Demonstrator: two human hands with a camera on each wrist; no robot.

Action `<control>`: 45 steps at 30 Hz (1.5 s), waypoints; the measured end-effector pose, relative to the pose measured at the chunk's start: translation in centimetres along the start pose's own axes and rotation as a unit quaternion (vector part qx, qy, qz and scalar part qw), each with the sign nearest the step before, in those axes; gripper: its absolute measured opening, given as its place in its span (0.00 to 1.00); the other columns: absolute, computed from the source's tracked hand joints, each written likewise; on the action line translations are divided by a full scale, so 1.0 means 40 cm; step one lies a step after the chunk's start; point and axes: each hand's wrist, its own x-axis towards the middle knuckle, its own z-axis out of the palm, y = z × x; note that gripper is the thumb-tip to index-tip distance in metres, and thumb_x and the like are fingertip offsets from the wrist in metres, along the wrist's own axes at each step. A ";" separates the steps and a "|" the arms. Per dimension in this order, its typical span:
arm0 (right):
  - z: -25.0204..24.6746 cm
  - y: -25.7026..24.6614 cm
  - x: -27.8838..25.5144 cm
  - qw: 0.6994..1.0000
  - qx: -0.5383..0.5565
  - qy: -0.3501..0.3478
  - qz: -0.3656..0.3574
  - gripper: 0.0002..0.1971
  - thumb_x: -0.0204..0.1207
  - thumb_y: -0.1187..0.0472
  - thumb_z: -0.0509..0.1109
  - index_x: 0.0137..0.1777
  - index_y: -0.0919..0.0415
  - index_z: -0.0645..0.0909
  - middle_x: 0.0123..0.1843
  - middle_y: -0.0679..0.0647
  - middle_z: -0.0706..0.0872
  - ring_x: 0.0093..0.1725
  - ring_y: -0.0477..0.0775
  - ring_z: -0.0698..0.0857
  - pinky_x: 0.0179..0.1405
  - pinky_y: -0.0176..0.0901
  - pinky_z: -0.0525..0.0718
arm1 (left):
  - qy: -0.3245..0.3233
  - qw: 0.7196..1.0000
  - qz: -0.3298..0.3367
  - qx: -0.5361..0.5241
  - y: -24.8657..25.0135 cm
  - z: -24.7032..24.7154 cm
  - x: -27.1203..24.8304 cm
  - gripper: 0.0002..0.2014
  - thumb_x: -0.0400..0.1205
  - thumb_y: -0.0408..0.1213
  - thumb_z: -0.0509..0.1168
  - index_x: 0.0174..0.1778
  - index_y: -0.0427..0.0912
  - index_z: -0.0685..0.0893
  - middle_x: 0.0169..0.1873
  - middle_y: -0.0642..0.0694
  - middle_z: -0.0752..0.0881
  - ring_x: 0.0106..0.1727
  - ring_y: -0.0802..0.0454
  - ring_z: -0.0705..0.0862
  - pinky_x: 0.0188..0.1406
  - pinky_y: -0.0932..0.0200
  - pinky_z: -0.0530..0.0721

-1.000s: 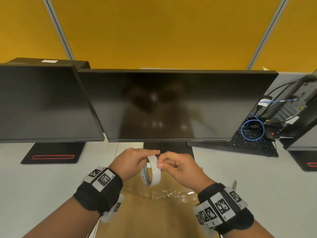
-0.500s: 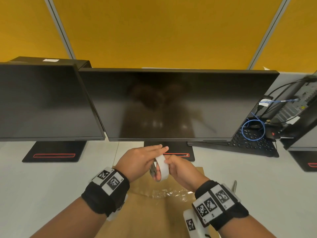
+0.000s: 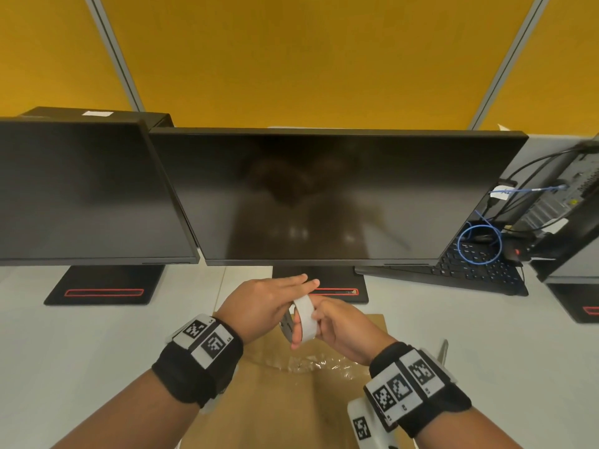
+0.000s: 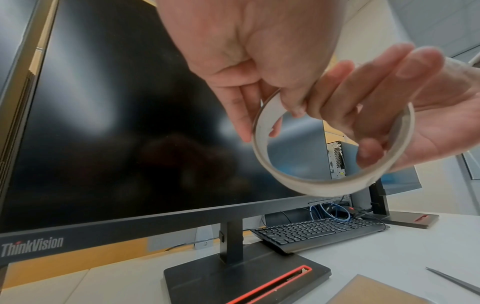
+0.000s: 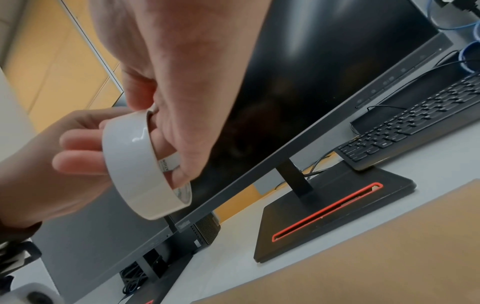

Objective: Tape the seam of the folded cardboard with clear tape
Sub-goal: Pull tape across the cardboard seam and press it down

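Note:
The white tape roll [image 3: 306, 317] hangs in the air above the far end of the folded brown cardboard [image 3: 282, 403]. My right hand [image 3: 319, 322] grips the tape roll [image 5: 135, 164], fingers through its hole and thumb on the outer face. My left hand [image 3: 291, 298] reaches across from the left with fairly straight fingers. In the left wrist view its thumb and fingers pinch the near wall of the tape roll [image 4: 311, 186]. A wrinkled strip of clear tape [image 3: 319, 364] lies across the cardboard just below the hands.
Two dark monitors stand close behind the hands; the middle one's stand base [image 3: 337, 288] is right beyond the roll. A black keyboard [image 3: 470, 270] and blue cable [image 3: 479, 244] lie at the right. A thin metal tool [image 3: 444, 348] rests right of the cardboard.
Both hands have carried the roll a little farther from me, towards the monitor stand. The roll has turned more edge-on, and my left fingers have straightened over it.

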 end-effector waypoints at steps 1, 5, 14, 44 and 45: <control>0.000 0.001 -0.001 1.000 -0.001 0.001 0.001 0.15 0.73 0.66 0.50 0.48 0.65 0.78 0.38 0.65 0.86 0.44 0.61 0.86 0.56 0.46 0.83 | -0.005 1.000 -0.001 0.005 0.000 -0.001 0.001 0.23 0.83 0.41 0.54 0.75 0.59 0.69 0.72 0.53 0.77 0.67 0.48 0.82 0.64 0.53 0.80; 0.004 -0.002 -0.007 1.000 -0.017 0.001 0.003 0.15 0.75 0.68 0.51 0.46 0.63 0.80 0.37 0.60 0.87 0.44 0.56 0.86 0.56 0.43 0.83 | -0.006 1.000 0.006 0.005 -0.003 0.002 0.004 0.23 0.85 0.41 0.55 0.77 0.61 0.65 0.75 0.55 0.72 0.70 0.49 0.79 0.68 0.55 0.76; 0.006 -0.001 -0.016 0.999 -0.038 -0.012 -0.006 0.21 0.65 0.72 0.58 0.58 0.64 0.80 0.46 0.60 0.89 0.50 0.57 0.86 0.58 0.50 0.82 | 0.029 0.996 -0.027 -0.079 -0.019 0.021 0.001 0.21 0.84 0.37 0.59 0.73 0.60 0.73 0.69 0.54 0.80 0.67 0.52 0.81 0.65 0.62 0.77; 0.019 0.053 0.021 0.885 -0.422 0.194 -0.030 0.13 0.82 0.62 0.65 0.65 0.54 0.74 0.32 0.47 0.78 0.31 0.43 0.76 0.28 0.26 0.72 | 0.154 0.918 -0.216 -0.294 0.044 0.062 0.027 0.03 0.78 0.37 0.70 0.39 0.50 0.86 0.42 0.53 0.83 0.43 0.62 0.82 0.41 0.80 0.78; 0.019 0.055 0.022 0.885 -0.422 0.195 -0.022 0.13 0.82 0.61 0.65 0.65 0.53 0.73 0.31 0.45 0.78 0.31 0.41 0.76 0.28 0.25 0.72 | 0.152 0.920 -0.217 -0.290 0.048 0.068 0.027 0.03 0.78 0.38 0.69 0.40 0.50 0.85 0.43 0.53 0.82 0.43 0.62 0.82 0.41 0.80 0.78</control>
